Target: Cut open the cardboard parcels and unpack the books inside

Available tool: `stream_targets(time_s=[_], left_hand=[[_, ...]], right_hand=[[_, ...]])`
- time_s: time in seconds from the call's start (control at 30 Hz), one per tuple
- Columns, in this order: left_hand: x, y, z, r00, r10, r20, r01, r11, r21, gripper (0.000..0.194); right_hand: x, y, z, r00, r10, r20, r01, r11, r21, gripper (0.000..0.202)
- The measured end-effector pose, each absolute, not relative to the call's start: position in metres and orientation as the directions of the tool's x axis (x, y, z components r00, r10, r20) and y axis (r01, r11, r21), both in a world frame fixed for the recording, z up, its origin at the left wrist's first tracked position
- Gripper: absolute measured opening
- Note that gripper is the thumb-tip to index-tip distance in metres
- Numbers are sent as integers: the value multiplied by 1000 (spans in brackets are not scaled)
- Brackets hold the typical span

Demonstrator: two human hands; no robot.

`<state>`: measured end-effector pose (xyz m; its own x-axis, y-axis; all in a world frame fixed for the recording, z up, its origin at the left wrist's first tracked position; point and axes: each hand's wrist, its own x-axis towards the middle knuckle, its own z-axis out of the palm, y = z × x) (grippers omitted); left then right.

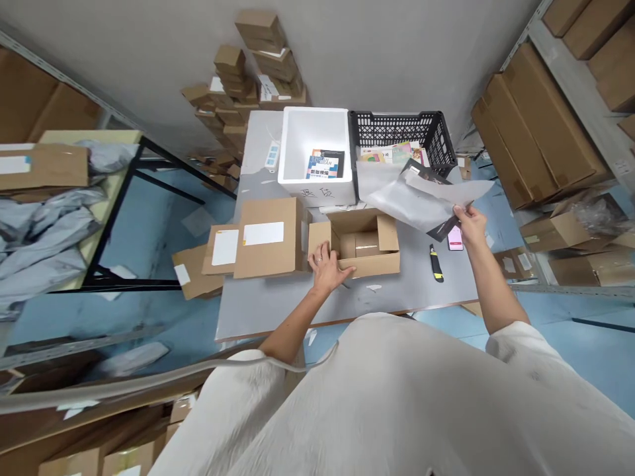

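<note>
An open cardboard box (pixel 362 266) stands on the grey table, its flaps spread. My left hand (pixel 325 268) rests on its left front corner, fingers bent over the edge and thumb along the front side. To the right, my right hand (pixel 470 223) pinches a translucent plastic wrapper (pixel 397 201) with a black printed item (pixel 440 230) showing by it. The wrapper stretches left over the front of a black crate (pixel 401 121). Below the right hand lie a black and yellow cutter (pixel 436 263) and a phone (pixel 455 238).
A white foam box (pixel 317 192) with books (pixel 325 165) stands behind the open box. Closed cartons (pixel 265 254) are at the table's left. Stacked boxes (pixel 233 86) stand by the wall, with shelves on both sides.
</note>
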<state>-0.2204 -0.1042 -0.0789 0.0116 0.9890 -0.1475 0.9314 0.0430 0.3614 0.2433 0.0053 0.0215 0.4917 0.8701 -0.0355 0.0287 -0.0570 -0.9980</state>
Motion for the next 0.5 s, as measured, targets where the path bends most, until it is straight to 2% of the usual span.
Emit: stream_targets(time_s=[0.13, 0.23, 0.4, 0.5], left_hand=[[-217, -105, -73, 11, 984, -176, 935, 52, 351, 91], [-214, -105, -69, 20, 982, -188, 941, 45, 336, 98], [-212, -106, -66, 22, 976, -215, 952, 46, 303, 100], [-211, -106, -64, 11, 972, -235, 956, 59, 288, 100]], right_hand=[[266, -22, 0, 609, 762, -219, -156, -155, -975, 50], [275, -39, -10, 651, 694, -307, -243, -193, -951, 47], [287, -59, -21, 692, 633, -346, -286, -200, -937, 33], [297, -65, -26, 704, 634, -319, -296, -147, -944, 30]])
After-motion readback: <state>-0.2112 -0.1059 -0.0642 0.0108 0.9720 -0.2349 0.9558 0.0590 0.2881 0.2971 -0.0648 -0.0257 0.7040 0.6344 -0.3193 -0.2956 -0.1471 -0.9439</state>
